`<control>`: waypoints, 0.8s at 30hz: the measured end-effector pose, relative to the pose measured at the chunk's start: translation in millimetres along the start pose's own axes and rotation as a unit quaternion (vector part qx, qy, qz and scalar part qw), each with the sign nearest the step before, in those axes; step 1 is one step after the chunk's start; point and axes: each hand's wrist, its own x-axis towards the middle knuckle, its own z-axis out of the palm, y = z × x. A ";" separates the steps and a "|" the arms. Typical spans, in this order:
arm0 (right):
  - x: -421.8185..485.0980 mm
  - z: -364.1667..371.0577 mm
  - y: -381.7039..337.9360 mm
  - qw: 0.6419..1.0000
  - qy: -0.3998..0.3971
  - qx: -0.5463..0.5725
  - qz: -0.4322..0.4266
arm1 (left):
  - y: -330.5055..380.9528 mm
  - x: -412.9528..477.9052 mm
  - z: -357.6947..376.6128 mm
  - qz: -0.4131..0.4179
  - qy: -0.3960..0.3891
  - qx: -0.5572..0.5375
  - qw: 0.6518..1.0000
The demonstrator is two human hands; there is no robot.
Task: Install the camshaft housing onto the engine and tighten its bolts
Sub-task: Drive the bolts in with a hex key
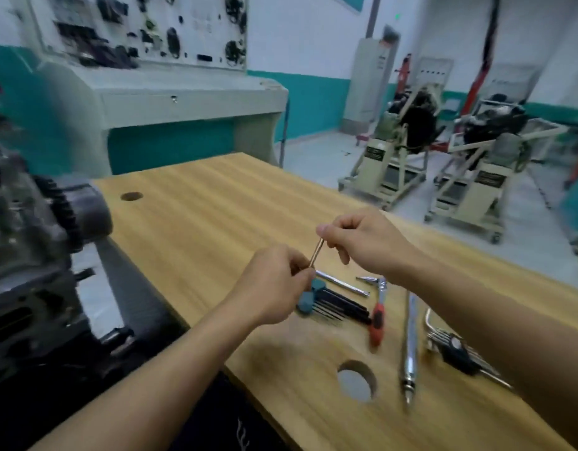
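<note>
A long brass-coloured bolt [316, 253] is held above the wooden table [216, 203], tilted. My right hand [362, 240] pinches its upper end. My left hand [274, 281] grips its lower end with closed fingers. The dark engine [30, 255] with a toothed gear [64, 206] sits at the left, off the table's left edge, blurred. I cannot make out the camshaft housing as a separate part.
On the table under the hands lie a blue-holder hex key set [326, 302], a red-handled ratchet [378, 312], a chrome extension [342, 283], a long chrome wrench [410, 346] and a black-holder key set [460, 353]. A round cable hole [357, 380] is near the front. Engine stands [398, 157] are on the floor behind.
</note>
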 end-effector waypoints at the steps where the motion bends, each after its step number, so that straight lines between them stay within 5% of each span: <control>1: -1.8 -13.0 19.3 0.999 0.009 -0.002 0.045 | 3.2 5.8 20.6 0.001 -0.010 0.003 1.000; 6: -16.0 -70.8 97.8 0.977 0.041 -0.039 0.206 | 37.4 30.2 106.5 0.056 -0.025 0.079 0.995; 11: -21.6 -89.0 140.2 0.938 0.127 -0.195 0.258 | 56.6 56.0 155.2 0.112 -0.033 0.200 0.973; 14: -15.9 -89.4 149.2 0.913 0.072 -0.267 0.302 | 56.8 63.0 163.0 0.133 -0.046 0.214 0.967; 20: -0.4 -80.5 138.1 0.918 -0.010 -0.186 0.350 | 48.2 60.1 159.4 0.186 -0.070 0.213 0.957; 24: 6.4 -68.6 134.4 0.929 0.009 -0.108 0.355 | 38.0 54.5 158.8 0.178 -0.073 0.209 0.959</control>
